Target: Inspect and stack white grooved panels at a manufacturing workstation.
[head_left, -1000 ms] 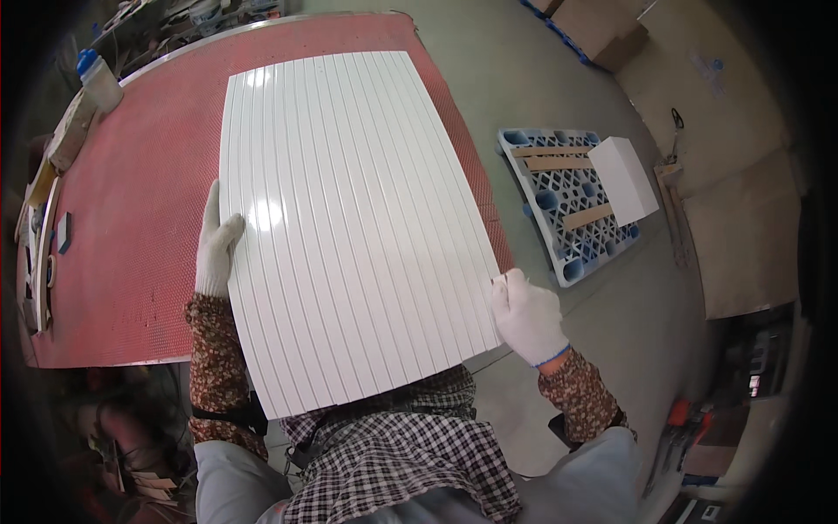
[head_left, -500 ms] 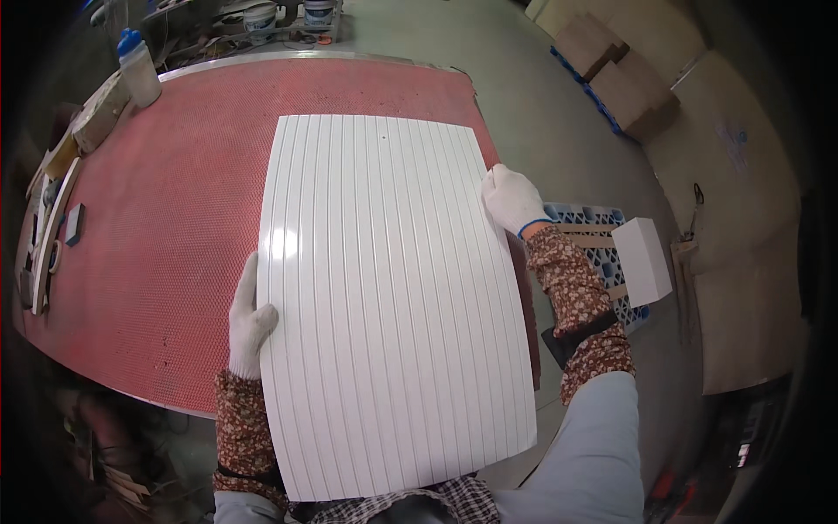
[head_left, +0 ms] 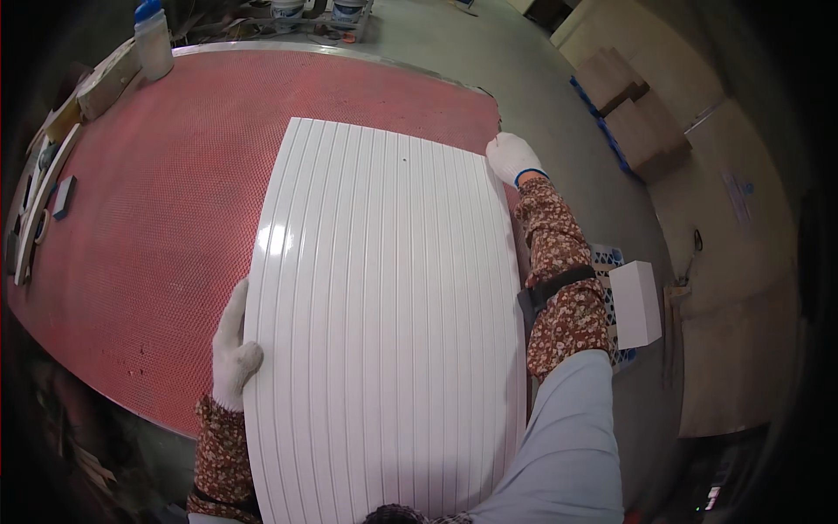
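white and bowed, a long strip (head_left: 51,196) lies along the left side of the red, textured bench (head_left: 175,210), a small blue-grey block (head_left: 64,197) just beside it. farther back stands a blue-capped bottle (head_left: 154,51). the white-gloved left hand (head_left: 232,360) holds the left edge of a white grooved panel (head_left: 384,306), thumb lapping its face, fingers almost straight. the panel reaches from over the bench down past the lower edge of the view. at its top right corner the right hand (head_left: 513,159), also gloved, is curled closed; whether anything is pinched in it i cannot tell. beyond the right forearm (head_left: 554,227) a white box (head_left: 635,304) sits on a blue-and-grey pallet (head_left: 607,256), and stacked brown cartons (head_left: 644,138) stand farther off.
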Demonstrator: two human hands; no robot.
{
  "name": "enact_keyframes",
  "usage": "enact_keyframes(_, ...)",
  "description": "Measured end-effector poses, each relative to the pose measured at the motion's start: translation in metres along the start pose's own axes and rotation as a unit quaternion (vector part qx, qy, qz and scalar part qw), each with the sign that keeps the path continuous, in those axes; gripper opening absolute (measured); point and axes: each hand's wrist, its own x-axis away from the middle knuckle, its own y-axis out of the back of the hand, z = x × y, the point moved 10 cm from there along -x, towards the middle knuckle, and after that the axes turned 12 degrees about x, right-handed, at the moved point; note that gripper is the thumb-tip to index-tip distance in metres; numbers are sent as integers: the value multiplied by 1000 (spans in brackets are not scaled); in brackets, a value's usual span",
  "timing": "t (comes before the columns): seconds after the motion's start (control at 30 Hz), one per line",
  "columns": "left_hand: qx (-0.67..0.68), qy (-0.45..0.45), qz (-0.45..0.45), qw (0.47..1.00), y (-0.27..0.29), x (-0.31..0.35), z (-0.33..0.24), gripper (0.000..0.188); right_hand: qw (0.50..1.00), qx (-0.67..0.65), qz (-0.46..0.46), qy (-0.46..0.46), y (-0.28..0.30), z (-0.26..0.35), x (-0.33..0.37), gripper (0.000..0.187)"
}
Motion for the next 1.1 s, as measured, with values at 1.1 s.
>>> enact_keyframes(1.1,149,-80,116,979,-27,-47,17,68,968,-150,173,-104,-31,67,624,21)
